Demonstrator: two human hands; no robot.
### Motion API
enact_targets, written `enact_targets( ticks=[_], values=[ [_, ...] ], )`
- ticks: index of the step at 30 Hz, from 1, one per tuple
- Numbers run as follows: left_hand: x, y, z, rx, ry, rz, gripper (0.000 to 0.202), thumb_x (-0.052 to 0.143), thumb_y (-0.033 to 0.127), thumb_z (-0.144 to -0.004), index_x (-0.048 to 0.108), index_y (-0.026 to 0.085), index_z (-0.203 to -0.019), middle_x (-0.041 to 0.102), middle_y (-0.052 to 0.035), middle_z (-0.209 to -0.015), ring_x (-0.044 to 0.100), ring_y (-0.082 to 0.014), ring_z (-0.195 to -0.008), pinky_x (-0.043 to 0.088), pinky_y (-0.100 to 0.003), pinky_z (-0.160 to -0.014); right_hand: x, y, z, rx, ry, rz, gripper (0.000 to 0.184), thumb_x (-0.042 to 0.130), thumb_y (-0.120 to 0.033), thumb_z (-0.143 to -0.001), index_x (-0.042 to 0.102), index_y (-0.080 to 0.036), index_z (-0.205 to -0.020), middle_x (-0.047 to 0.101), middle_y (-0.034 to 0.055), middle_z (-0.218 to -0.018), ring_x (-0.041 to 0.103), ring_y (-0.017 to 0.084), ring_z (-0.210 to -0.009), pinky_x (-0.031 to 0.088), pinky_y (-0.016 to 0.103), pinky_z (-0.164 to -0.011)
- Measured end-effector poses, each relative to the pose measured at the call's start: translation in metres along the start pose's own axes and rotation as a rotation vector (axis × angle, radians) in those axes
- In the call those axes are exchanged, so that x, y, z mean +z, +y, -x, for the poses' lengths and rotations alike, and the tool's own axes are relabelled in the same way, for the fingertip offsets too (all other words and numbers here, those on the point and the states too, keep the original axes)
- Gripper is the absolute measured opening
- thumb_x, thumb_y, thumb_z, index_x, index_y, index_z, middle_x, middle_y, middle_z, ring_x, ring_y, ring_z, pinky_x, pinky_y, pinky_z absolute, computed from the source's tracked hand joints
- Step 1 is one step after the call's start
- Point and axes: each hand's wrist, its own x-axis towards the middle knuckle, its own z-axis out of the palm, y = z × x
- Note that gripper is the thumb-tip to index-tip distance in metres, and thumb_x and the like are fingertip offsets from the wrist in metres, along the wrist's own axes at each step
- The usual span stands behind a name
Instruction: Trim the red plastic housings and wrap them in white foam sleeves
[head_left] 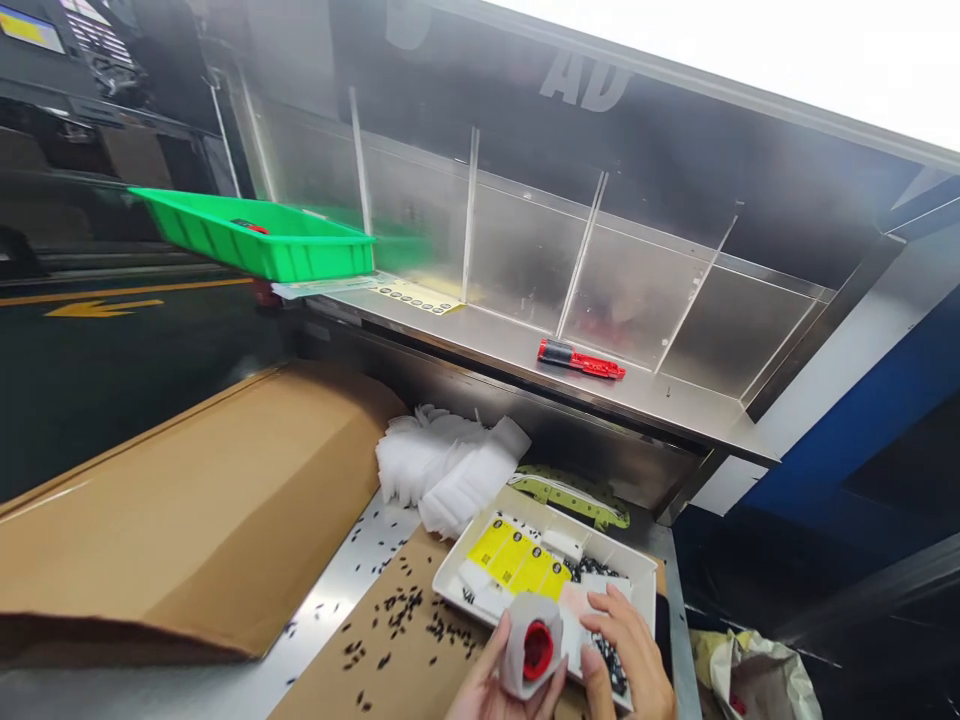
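Observation:
My left hand [504, 680] is closed around a white foam sleeve [517, 640], and a round red end of a part [538, 650] shows in its mouth. Beside it, my right hand [630, 650] reaches over the right side of a white tray [454, 555], its fingers apart and no object visible between them. Yellow labels [517, 560], white pieces and many small black bits [611, 660] lie in the tray. How far the fingertips touch the contents I cannot tell.
Behind the tray lie a stack of white foam sleeves [450, 465] and a green strip [570, 495]. A cardboard box [172, 510] stands left, with black bits scattered on the cardboard sheet [405, 640]. The metal shelf [495, 335] holds a red-and-black tool [581, 360] and a green bin [300, 255].

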Motion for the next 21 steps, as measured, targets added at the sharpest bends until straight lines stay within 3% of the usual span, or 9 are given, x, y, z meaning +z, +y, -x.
enact_targets(
  ticks=[4, 10, 15, 18, 21],
  values=[
    [-0.007, -0.001, 0.01, -0.074, -0.034, 0.067, 0.033, 0.063, 0.027, -0.087, 0.064, 0.004, -0.111, 0.077, -0.0188, -0.083, 0.075, -0.0325, -0.078, 0.062, -0.043, -0.074, 0.003, -0.002, 0.003, 0.052, -0.081, -0.001, 0.027, 0.051, -0.046, -0.092, 0.065, -0.027, -0.08, 0.069, 0.0053, -0.102, 0.065, 0.026, -0.097, 0.048, 0.035, -0.08],
    [-0.019, -0.004, 0.029, -0.091, -0.075, 0.129, 0.032, 0.063, 0.035, -0.087, 0.069, 0.006, -0.099, 0.077, -0.0185, -0.08, 0.074, -0.0328, -0.073, 0.061, -0.046, -0.072, 0.009, -0.008, 0.014, 0.039, -0.218, -0.028, 0.015, 0.056, -0.035, -0.087, 0.064, -0.027, -0.077, 0.064, 0.0063, -0.108, 0.059, 0.027, -0.105, 0.043, 0.038, -0.086],
    [-0.029, -0.003, 0.05, -0.133, -0.154, 0.173, 0.043, 0.058, 0.041, -0.089, 0.067, 0.003, -0.107, 0.076, -0.0228, -0.087, 0.073, -0.0333, -0.08, 0.058, -0.048, -0.077, 0.015, -0.018, 0.022, -0.001, -0.278, -0.135, 0.018, 0.052, -0.033, -0.09, 0.062, -0.027, -0.075, 0.063, 0.0064, -0.112, 0.055, 0.028, -0.114, 0.039, 0.041, -0.093],
    [-0.035, -0.004, 0.063, -0.036, -0.136, 0.132, 0.047, 0.061, 0.041, -0.087, 0.064, 0.001, -0.113, 0.076, -0.0218, -0.089, 0.073, -0.0313, -0.08, 0.058, -0.043, -0.076, 0.019, -0.027, 0.024, 0.053, -0.307, -0.258, 0.026, 0.049, -0.039, -0.093, 0.062, -0.026, -0.075, 0.063, 0.0075, -0.112, 0.055, 0.028, -0.115, 0.038, 0.041, -0.098],
    [-0.045, -0.004, 0.074, 0.231, -0.093, 0.063, 0.036, 0.066, 0.028, -0.086, 0.063, 0.001, -0.111, 0.076, -0.0183, -0.086, 0.073, -0.0256, -0.076, 0.058, -0.036, -0.074, 0.028, -0.036, 0.03, 0.297, -0.381, -0.486, 0.035, 0.045, -0.053, -0.093, 0.063, -0.025, -0.081, 0.064, 0.0097, -0.112, 0.058, 0.028, -0.112, 0.043, 0.042, -0.097]
  ],
)
